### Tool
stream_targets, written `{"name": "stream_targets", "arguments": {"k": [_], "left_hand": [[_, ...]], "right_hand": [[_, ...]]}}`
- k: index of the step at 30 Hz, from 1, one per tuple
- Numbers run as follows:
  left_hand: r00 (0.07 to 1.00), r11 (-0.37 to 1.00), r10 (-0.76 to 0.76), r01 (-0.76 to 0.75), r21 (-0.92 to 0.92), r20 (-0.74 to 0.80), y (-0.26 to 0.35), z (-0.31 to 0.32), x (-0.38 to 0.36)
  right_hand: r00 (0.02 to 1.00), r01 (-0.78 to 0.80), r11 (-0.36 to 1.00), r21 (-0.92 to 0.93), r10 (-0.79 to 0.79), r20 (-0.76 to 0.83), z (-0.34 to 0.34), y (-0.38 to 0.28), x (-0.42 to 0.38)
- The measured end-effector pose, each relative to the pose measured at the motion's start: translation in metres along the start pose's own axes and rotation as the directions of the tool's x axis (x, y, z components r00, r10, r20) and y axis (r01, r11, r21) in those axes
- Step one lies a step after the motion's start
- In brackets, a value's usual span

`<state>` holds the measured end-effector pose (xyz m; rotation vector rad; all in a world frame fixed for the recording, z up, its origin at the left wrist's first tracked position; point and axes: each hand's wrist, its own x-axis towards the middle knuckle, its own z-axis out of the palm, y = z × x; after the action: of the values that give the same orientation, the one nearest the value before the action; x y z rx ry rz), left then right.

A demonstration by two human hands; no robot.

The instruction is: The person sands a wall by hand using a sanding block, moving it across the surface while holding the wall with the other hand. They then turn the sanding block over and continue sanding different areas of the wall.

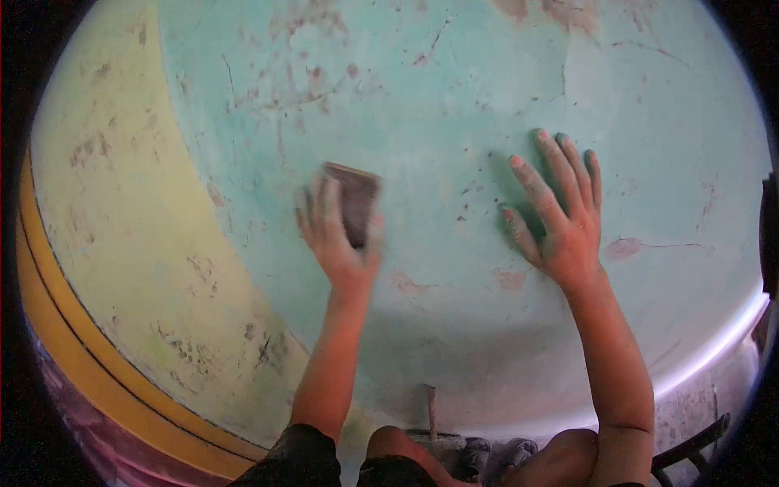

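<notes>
Sanding block (355, 201) under left hand (337, 235) fingers (324, 203)

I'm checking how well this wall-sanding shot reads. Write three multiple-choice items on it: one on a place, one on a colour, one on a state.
1. Where is the sanding block?
A. Under the left hand, against the wall
B. On the floor
C. Under the right hand

2. What colour is the wall around both hands?
A. Red
B. Pale turquoise
C. Black

3. How is the right hand placed?
A. Closed in a fist
B. Hanging free of the wall
C. Flat on the wall, fingers spread

Answers: 1 A, the left hand's fingers press the dark block to the wall. 2 B, light blue-green paint surrounds both hands. 3 C, its open palm lies on the surface and holds nothing.
</notes>
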<state>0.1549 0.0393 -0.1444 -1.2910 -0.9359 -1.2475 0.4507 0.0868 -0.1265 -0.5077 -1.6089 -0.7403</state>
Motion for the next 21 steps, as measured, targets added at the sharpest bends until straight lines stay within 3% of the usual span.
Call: {"name": "stream_targets", "arguments": {"k": [2, 8, 11, 14, 18, 21], "left_hand": [[0.992, 0.993, 0.117, -0.115, -0.031, 0.049, -0.001, -0.003, -0.032], [0.979, 0.980, -0.198, 0.197, -0.023, -0.046, -0.016, -0.010, -0.010], [0.997, 1.000, -0.007, 0.007, -0.001, 0.076, -0.002, -0.013, -0.043], [0.995, 1.000, -0.021, 0.021, -0.008, 0.094, 0.009, -0.016, -0.082], [0.994, 0.996, -0.076, 0.072, 0.044, 0.084, -0.008, -0.016, -0.051], [0.985, 0.986, -0.169, 0.169, -0.010, -0.033, -0.013, -0.009, -0.014]], "right_hand": [[1.000, 0.027, 0.999, -0.021, -0.027, 0.004, -0.002, 0.001, 0.000], [0.999, 0.025, 0.999, 0.021, -0.025, -0.036, 0.004, 0.005, -0.006], [0.999, 0.027, 0.999, 0.042, -0.026, -0.044, 0.006, 0.004, -0.010], [0.998, 0.041, 0.999, -0.009, -0.041, -0.057, 0.007, 0.002, -0.010], [0.998, 0.025, 0.999, -0.040, -0.027, -0.057, 0.008, 0.002, -0.009], [0.997, 0.037, 0.999, -0.038, -0.039, -0.060, 0.010, 0.002, -0.011]]}}
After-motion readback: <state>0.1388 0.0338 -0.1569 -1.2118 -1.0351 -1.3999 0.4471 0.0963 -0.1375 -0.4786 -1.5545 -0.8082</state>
